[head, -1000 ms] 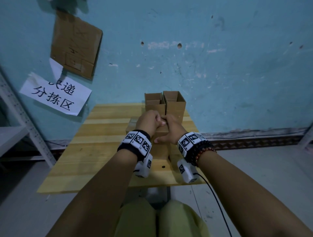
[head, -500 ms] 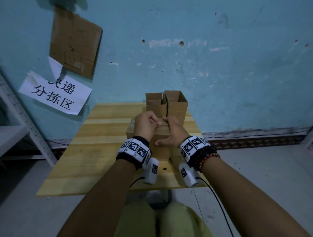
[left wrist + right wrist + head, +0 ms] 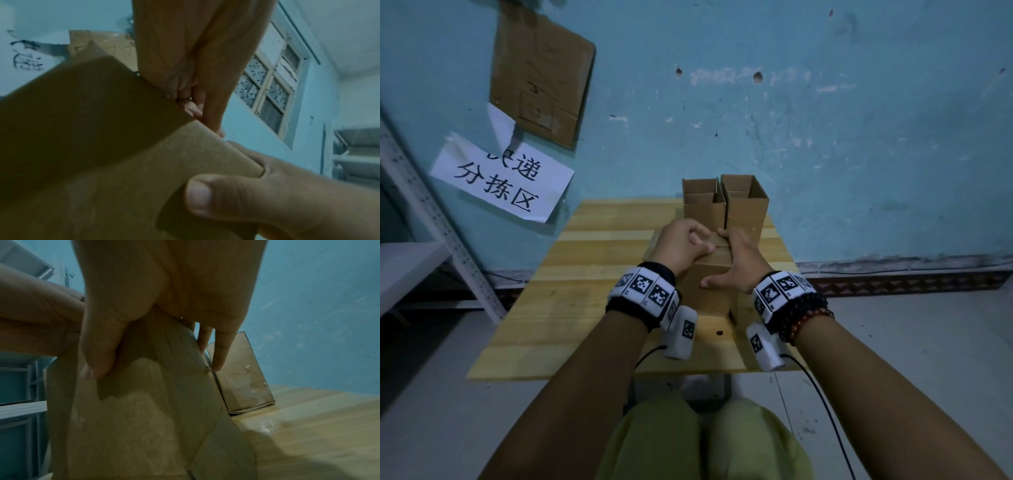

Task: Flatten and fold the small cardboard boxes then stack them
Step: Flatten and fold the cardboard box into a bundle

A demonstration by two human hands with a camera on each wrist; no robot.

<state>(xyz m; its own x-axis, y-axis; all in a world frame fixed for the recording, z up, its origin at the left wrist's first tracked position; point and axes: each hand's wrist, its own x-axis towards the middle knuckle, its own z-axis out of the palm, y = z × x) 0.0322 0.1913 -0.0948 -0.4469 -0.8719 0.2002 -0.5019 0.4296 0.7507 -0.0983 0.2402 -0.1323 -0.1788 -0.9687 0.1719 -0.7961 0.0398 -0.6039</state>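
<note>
Right then, both hands were on one cardboard box [image 3: 710, 274] standing on the wooden table [image 3: 592, 260] in front of the person. The left hand [image 3: 681, 245] had its fingers curled over the box's top left edge, gripping it, with the thumb lying across the top. The right hand [image 3: 739, 260] clasped the right side, fingers wrapped over the top edge and thumb [image 3: 714, 281] spread along the near face. From the left wrist view, a flap [image 3: 185, 170] was pinched under the right thumb while another panel stood beside it, so the box looked partly collapsed, mid-squeeze by my reckoning.

Behind it, two open boxes [image 3: 724, 202] stood upright side by side near the wall, touching or nearly so, and not yet flattened. Whether a flattened stack lay under the hands, I couldn't tell.

The risks, as I judged them: pressing unevenly could buckle a panel off its crease rather than fold it cleanly. A hard shove forward might knock the two waiting boxes, since the held one sat just in front of them. And a loose flap could spring back once the grip eased.
</note>
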